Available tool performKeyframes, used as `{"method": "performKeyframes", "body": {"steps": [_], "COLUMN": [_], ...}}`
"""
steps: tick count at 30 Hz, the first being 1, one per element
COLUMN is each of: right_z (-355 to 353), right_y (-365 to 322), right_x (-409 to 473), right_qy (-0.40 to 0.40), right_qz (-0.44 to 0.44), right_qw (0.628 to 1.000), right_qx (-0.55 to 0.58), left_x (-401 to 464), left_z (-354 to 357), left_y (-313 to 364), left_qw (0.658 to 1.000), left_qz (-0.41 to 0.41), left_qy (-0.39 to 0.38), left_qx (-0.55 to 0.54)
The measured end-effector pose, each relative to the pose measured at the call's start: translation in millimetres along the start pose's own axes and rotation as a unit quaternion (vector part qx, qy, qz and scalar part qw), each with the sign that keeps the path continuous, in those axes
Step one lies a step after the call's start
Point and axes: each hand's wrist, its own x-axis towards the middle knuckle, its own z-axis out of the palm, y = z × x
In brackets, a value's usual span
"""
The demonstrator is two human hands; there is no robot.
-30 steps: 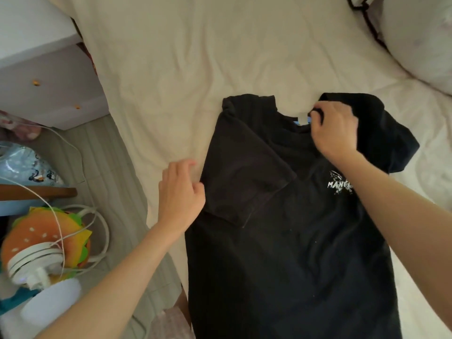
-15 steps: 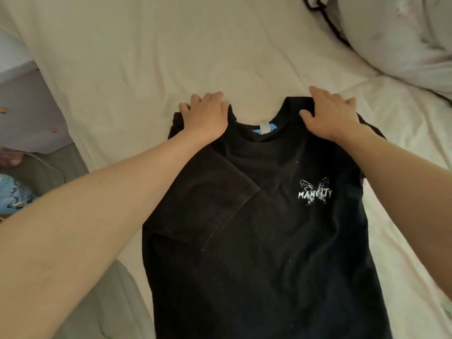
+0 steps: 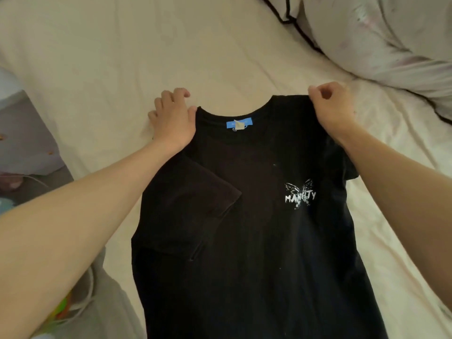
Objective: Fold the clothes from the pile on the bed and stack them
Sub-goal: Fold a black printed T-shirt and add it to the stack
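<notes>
We have the black T-shirt [image 3: 256,228] spread front-up on the cream bed sheet [image 3: 122,57], its neck label [image 3: 238,124] facing us. Left of the label, our left hand [image 3: 172,121] grips the shoulder edge, fingers curled over the fabric. Right of the label, our right hand [image 3: 333,107] pinches the other shoulder between thumb and bent fingers. Below the label, one sleeve [image 3: 193,206] lies folded across the chest. Beyond the label, far right, sits a pale pillow [image 3: 391,37].
</notes>
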Motion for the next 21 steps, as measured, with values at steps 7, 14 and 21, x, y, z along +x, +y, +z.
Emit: {"method": "performKeyframes", "body": {"steps": [7, 14, 21], "right_z": [-39.9, -56.2, -70.9], "right_y": [69.6, 103.0, 118.1], "right_x": [-43.7, -74.4, -90.0], "right_qy": [0.058, -0.153, -0.158], "right_qz": [0.234, 0.305, 0.322], "right_qw": [0.970, 0.850, 0.909], "right_qx": [0.030, 0.402, 0.213], "left_x": [-93.6, -133.8, -126.0], "left_z": [25.6, 71.6, 68.8], "left_y": [44.3, 44.4, 52.1], "left_qw": [0.972, 0.918, 0.892], "left_qz": [0.211, 0.237, 0.199], "left_qy": [-0.050, -0.235, -0.316], "left_qx": [0.092, 0.215, 0.253]}}
